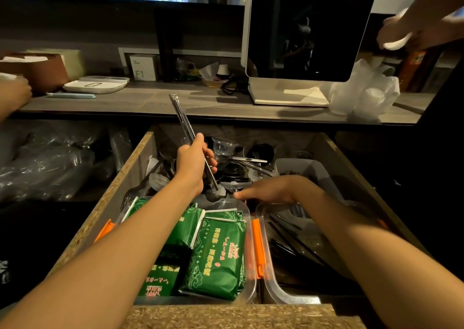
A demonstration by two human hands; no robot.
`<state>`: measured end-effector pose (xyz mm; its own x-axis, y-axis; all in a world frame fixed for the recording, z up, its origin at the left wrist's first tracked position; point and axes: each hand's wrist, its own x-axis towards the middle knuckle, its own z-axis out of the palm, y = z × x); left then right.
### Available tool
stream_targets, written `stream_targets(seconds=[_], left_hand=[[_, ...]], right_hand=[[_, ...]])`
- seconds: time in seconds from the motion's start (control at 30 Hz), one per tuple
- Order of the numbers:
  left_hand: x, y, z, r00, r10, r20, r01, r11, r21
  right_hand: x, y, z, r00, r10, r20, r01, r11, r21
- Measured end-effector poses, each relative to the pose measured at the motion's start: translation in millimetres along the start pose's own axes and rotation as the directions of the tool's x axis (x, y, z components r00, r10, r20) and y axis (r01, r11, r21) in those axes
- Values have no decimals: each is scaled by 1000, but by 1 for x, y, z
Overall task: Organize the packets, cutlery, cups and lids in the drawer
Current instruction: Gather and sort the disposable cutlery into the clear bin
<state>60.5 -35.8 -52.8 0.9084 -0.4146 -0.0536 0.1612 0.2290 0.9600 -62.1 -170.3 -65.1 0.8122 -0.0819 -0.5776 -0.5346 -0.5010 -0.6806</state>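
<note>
Over the drawer, left hand grips wrapped cutlery; right hand fingers seemingly loose.

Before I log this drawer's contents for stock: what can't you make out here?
- Head view: the right hand hides its own fingertips; grip unclear.
- Clear plastic bin of green packets: the left forearm covers some.
- Dark cutlery in the right clear bin: the right forearm and shadow hide it.
- Back of the chipboard drawer: too dim.

The head view looks forward and down from close above the open drawer, the desk just beyond it.
</note>
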Motion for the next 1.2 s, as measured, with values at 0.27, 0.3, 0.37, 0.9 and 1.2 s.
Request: stream_targets(seconds=[0.27, 0.3, 0.37, 0.9, 1.2], left_hand=[[-2, 1, 0, 1000, 9, -1, -9, 1000, 1], [-2, 2, 0, 1000, 10, -1, -10, 1000, 1], [-2, 2, 0, 1000, 11, -1, -11, 1000, -2], [-13, 12, 6, 999, 11, 39, -10, 999, -35], [-17, 2, 18, 980, -59, 192, 39, 994, 107]], right_hand=[[-2, -1, 2, 972, -130, -194, 131, 991, -8], [0, -2, 2, 960, -156, -233, 149, 988, -46], [5, -3, 4, 922, -217, -321, 197, 976, -96], [36, 0, -6, 445, -313, -839, 447, 890, -94], [23, -20, -14, 67, -168, -983, 512, 852, -111]])
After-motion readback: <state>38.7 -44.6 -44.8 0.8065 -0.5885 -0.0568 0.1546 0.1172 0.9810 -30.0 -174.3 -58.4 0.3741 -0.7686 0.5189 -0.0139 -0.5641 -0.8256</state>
